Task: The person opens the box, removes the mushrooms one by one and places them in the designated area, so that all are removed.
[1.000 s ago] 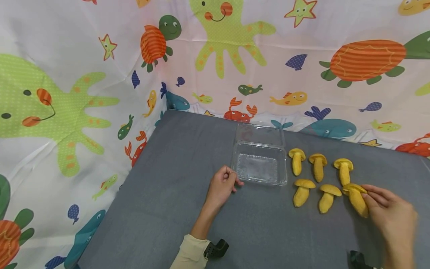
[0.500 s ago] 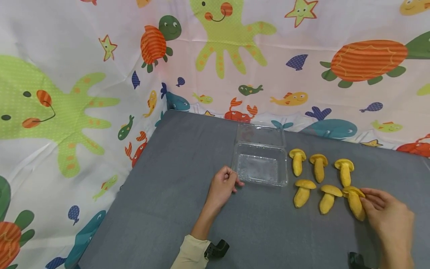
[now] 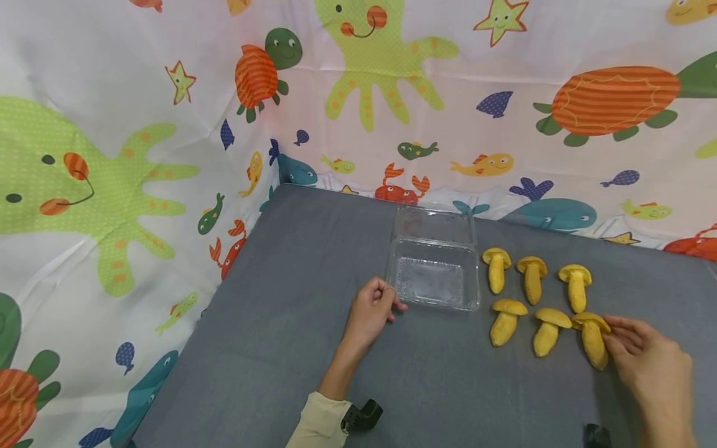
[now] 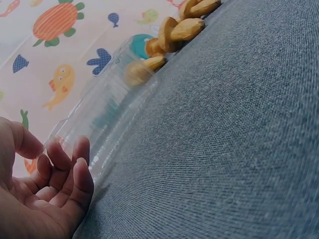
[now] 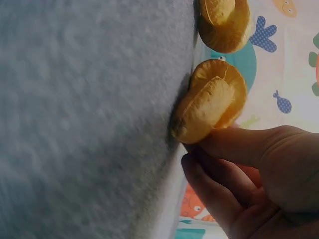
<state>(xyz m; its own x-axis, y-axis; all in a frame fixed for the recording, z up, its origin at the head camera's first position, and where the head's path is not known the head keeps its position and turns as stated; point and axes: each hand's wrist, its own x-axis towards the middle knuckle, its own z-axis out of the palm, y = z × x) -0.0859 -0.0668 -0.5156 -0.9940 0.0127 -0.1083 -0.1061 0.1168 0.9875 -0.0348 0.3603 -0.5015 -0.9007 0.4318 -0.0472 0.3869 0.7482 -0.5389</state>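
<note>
My right hand point(image 3: 652, 361) is at the front right of a group of yellow mushrooms, its thumb and fingertips pinching the nearest right one point(image 3: 594, 342) by its side. In the right wrist view the thumb lies against that mushroom point(image 5: 207, 107), stem toward the camera; part of the other fingertips is hidden behind it. A clear plastic clamshell container point(image 3: 434, 274) stands left of the mushrooms with its lid folded back. My left hand point(image 3: 372, 308) rests at its front left corner, fingers loosely curled. In the left wrist view the fingers point(image 4: 82, 179) overlap the container wall.
Several other mushrooms point(image 3: 506, 323) lie in two rows on the grey cloth point(image 3: 448, 373), caps toward the back. A fabric wall point(image 3: 347, 93) printed with sea animals rises behind and at the left. Dark wrist cameras point(image 3: 363, 415) sit on both wrists.
My right hand has drawn the front right mushroom slightly toward me and left, onto the cloth in line with its row. My left hand and the container have not moved.
</note>
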